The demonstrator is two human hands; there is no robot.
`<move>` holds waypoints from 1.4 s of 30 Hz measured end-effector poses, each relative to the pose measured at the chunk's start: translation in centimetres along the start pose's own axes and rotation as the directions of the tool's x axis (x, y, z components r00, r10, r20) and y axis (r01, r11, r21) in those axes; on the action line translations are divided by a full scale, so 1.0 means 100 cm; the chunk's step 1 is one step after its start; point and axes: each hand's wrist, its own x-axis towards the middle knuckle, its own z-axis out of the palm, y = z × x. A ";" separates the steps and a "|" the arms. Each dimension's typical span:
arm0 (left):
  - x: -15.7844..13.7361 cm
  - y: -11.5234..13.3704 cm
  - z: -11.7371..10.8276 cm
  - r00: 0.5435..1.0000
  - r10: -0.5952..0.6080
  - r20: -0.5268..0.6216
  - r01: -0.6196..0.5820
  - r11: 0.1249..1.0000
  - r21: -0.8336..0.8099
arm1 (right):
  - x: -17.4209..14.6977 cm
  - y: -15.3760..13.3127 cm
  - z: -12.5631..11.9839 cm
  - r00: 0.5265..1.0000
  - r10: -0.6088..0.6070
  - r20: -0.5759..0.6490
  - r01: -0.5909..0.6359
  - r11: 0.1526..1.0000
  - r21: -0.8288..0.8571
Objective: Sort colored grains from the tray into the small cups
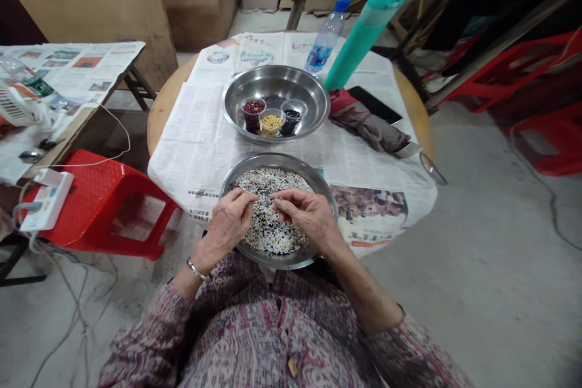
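A steel basin (273, 179) of mixed white, black and yellow grains stands at the table's near edge. Over its left side is my left hand (230, 218), thumb and fingertips pressed together; whatever they hold is hidden. My right hand (311, 215) hovers above the right side with thumb and forefinger pinched, a tiny dark speck at the tips, too small to name. Behind stands a second steel basin (291, 80) with three clear cups: one of dark red beans (253, 107), one of yellow grains (271, 125) and one of black beans (291, 114).
Newspaper (182, 151) covers the round table. Toward the back right are a water bottle (324, 39), a tall teal container (364, 36), a folded umbrella (368, 124) and a dark flat phone-like object (375, 104). A red stool (104, 200) bearing a power strip (48, 201) is at left.
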 end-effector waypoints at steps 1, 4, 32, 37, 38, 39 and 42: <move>0.001 0.000 0.000 1.000 0.000 0.000 0.000 1.000 0.002 | 0.000 -0.002 0.000 1.000 0.005 0.000 -0.005 1.000 0.017; 0.003 0.001 -0.001 1.000 0.006 -0.011 -0.006 1.000 0.021 | 0.000 -0.005 -0.001 1.000 0.010 -0.007 -0.009 0.999 0.041; -0.004 0.037 0.009 0.639 -0.572 0.514 0.510 -0.185 -0.840 | -0.017 -0.020 -0.002 0.960 -0.276 -0.051 0.239 0.897 -0.371; -0.001 0.040 0.006 0.569 -0.579 0.584 0.519 -0.297 -0.801 | -0.015 -0.016 0.000 0.955 -0.297 -0.021 0.267 0.884 -0.383; -0.001 0.042 0.005 0.565 -0.575 0.591 0.509 -0.321 -0.799 | -0.015 -0.015 0.001 0.950 -0.313 -0.011 0.284 0.876 -0.391; -0.001 0.043 0.005 0.563 -0.571 0.597 0.498 -0.343 -0.797 | -0.015 -0.014 0.001 0.943 -0.333 0.001 0.305 0.863 -0.403; 0.000 0.044 0.004 0.553 -0.566 0.612 0.475 -0.388 -0.789 | -0.016 -0.012 0.002 0.916 -0.400 0.035 0.369 0.806 -0.462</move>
